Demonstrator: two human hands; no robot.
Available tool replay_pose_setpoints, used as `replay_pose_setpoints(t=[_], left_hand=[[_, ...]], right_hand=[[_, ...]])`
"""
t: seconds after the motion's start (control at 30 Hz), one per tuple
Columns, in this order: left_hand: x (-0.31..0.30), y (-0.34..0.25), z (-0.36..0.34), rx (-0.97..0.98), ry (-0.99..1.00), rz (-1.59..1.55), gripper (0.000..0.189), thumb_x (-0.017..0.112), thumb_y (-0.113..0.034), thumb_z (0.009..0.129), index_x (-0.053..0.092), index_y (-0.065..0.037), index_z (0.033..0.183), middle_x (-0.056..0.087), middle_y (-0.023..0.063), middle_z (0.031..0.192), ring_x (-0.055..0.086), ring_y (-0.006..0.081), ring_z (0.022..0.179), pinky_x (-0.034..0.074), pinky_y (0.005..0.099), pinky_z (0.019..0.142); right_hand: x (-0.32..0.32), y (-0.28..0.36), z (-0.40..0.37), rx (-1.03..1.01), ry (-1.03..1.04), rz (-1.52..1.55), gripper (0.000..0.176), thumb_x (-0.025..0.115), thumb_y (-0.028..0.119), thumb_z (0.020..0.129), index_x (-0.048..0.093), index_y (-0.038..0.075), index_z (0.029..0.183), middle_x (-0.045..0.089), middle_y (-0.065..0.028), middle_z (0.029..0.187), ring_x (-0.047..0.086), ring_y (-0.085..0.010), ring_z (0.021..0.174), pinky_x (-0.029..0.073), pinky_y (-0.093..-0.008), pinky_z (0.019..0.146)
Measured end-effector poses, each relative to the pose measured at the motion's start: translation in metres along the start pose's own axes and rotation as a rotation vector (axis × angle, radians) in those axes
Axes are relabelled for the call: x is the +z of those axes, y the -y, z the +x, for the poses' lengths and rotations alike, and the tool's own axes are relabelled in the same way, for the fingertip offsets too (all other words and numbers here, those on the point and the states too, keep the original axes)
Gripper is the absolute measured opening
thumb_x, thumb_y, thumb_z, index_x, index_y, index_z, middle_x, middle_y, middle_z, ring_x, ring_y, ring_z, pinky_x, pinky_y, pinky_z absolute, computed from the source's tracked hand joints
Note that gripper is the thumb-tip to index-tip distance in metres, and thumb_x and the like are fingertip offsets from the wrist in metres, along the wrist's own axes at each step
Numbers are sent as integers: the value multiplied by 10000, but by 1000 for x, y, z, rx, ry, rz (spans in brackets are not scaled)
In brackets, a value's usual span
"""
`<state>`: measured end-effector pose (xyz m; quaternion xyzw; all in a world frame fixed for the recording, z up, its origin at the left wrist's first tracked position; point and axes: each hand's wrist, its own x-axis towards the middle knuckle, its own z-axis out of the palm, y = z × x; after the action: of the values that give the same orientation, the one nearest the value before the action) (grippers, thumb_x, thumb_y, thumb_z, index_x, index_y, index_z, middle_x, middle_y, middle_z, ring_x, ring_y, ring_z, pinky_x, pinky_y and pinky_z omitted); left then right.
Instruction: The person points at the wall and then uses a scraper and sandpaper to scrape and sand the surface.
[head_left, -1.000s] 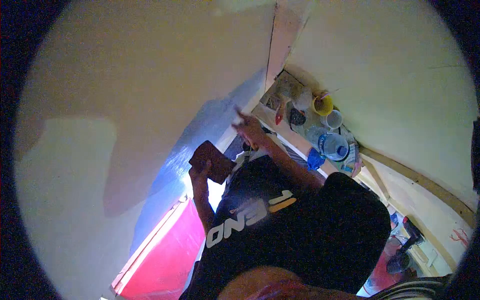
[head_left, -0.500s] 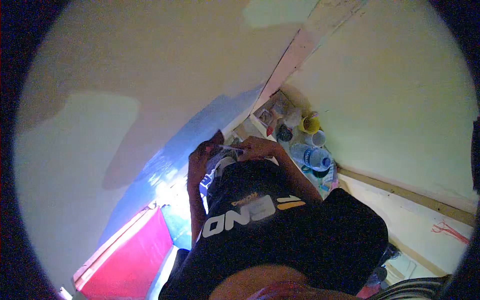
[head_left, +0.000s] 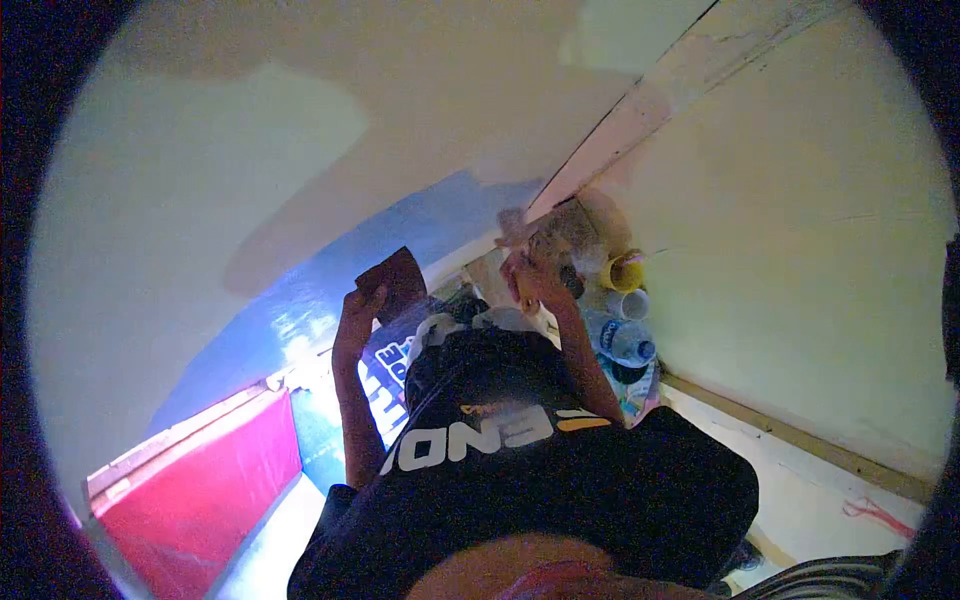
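So the left hand (head_left: 362, 305) has a solid grasp on a dark flat block (head_left: 398, 287), thumb across its face, and the block is up in the air in front of the wall (head_left: 330, 275) with the blue patch. Right hand (head_left: 537, 284) is over by the near-left edge of a small dirty shelf (head_left: 578, 216) tucked into the corner. Fingers look bent, but it's blurry there, so I can't tell whether it's gripping anything or just loose. The two hands are apart.

Shelf's pretty crowded. There's a dark lump (head_left: 572, 283) just beside the right hand, then a yellow cup (head_left: 622, 272) and a white cup (head_left: 628, 304) next to each other along the edge by the pale wall (head_left: 790, 230). A clear water bottle (head_left: 625, 342) lies on its side toward the end closest to the body, with a dark round thing (head_left: 629, 374) just past it. Too murky to say what that is.

Under the left forearm there's something dark blue with white lettering (head_left: 386, 378), and off to the left a red panel (head_left: 205, 490). Most of the lower view is the person's black shirt (head_left: 560, 490) with big white letters.
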<state>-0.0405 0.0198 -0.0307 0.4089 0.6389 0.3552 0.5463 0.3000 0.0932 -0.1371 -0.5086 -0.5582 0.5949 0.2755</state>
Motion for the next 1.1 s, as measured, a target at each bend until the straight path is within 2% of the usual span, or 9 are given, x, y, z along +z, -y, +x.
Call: replay_pose_setpoints(t=[0.03,0.1,0.2,0.3,0.4,0.5,0.67,0.8,1.1], left_hand=[[3,-2,-5,-8,-4,-13,327,599,-319,895,630,-5,981,634,8,864,514,94,791,414,281,752],[19,-11,-11,-12,-3,-45,320,600,-313,896,628,-10,994,629,2,870,512,94,799,414,282,750],[36,-14,-13,-32,-1,-10,326,598,-315,899,629,-9,1006,624,-2,864,513,98,799,417,284,748],[46,-24,-21,-21,-64,-51,328,598,-307,900,629,4,1000,636,12,873,523,100,806,424,287,757],[39,-26,-19,-60,-67,-59,340,596,-298,901,619,10,1043,646,29,920,545,102,839,434,285,776],[36,-26,-23,-106,-85,-70,350,593,-295,902,611,11,1073,644,40,947,553,111,856,438,289,783],[57,-32,-29,-86,-175,-187,339,581,-281,909,603,7,1086,641,43,946,563,134,863,449,304,780],[66,-32,-27,-166,-195,-218,352,575,-277,911,586,11,1112,645,57,960,583,149,873,460,313,784],[55,-60,-23,-195,-110,-236,400,599,-338,889,589,9,1089,644,68,968,592,156,880,471,319,771]], right_hand=[[9,61,-7,35,-75,233,283,523,325,933,602,53,924,536,-6,615,514,-105,487,440,-256,448],[6,36,10,-167,-83,436,326,520,351,933,594,51,828,503,3,578,486,-104,442,415,-266,401],[3,19,26,-23,-135,460,396,511,401,926,562,64,724,479,2,534,450,-103,398,380,-272,368],[5,26,46,49,-48,469,471,499,469,909,518,81,643,452,-3,496,426,-113,374,362,-276,364],[9,25,84,-48,-29,595,500,490,510,893,498,91,620,436,-7,474,406,-124,357,349,-282,360],[6,42,95,-94,-30,600,500,504,513,881,489,97,605,420,-4,459,397,-127,354,337,-287,354],[-5,-12,102,-26,22,599,508,505,509,883,464,107,575,407,-4,448,385,-126,353,325,-290,349],[-4,36,86,3,-12,511,527,500,526,884,453,111,563,406,-3,449,377,-125,348,318,-288,349],[15,45,81,3,-42,471,543,521,556,868,469,100,578,418,2,459,365,-103,338,307,-278,341]])
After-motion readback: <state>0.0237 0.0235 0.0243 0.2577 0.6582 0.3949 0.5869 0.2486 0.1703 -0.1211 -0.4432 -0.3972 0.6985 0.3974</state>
